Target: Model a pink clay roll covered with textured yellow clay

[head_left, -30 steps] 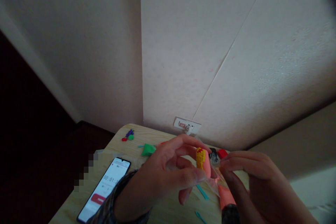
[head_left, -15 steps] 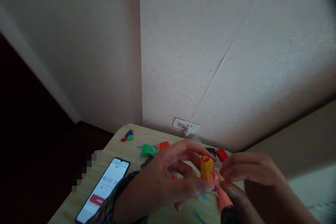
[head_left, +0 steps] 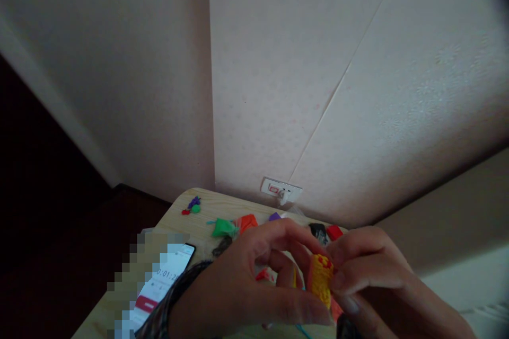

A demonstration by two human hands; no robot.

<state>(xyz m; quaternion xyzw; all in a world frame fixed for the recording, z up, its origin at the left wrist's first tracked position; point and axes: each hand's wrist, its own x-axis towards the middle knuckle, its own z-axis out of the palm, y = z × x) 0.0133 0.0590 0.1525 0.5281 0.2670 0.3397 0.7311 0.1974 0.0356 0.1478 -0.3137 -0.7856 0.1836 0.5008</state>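
A small, chunky piece of modelling clay (head_left: 321, 282), yellow and textured with red bits on top and a pink side, is held upright above the table. My left hand (head_left: 274, 280) grips it from the left between thumb and curled fingers. From the right, the fingertips of my right hand (head_left: 369, 273) are closed against its edge. Something pink (head_left: 336, 309) shows just under the clay, partly covered by my right thumb. Behind my left fingers a red and white bit (head_left: 263, 275) is partly hidden.
On the wooden table (head_left: 175, 217) lie a phone (head_left: 165, 280) running a timer, green (head_left: 223, 228) and orange (head_left: 247, 221) clay packets, and black (head_left: 318, 232) and red (head_left: 334, 232) ones. Small purple, red and green clay shapes (head_left: 194, 205) sit at the far corner. A wall socket (head_left: 280, 189) holds a plug.
The clay piece has turned in my fingers, so its yellow face shows more and the pink moved to the left side. It sits slightly lower and further right. My right fingertips moved onto its edge.
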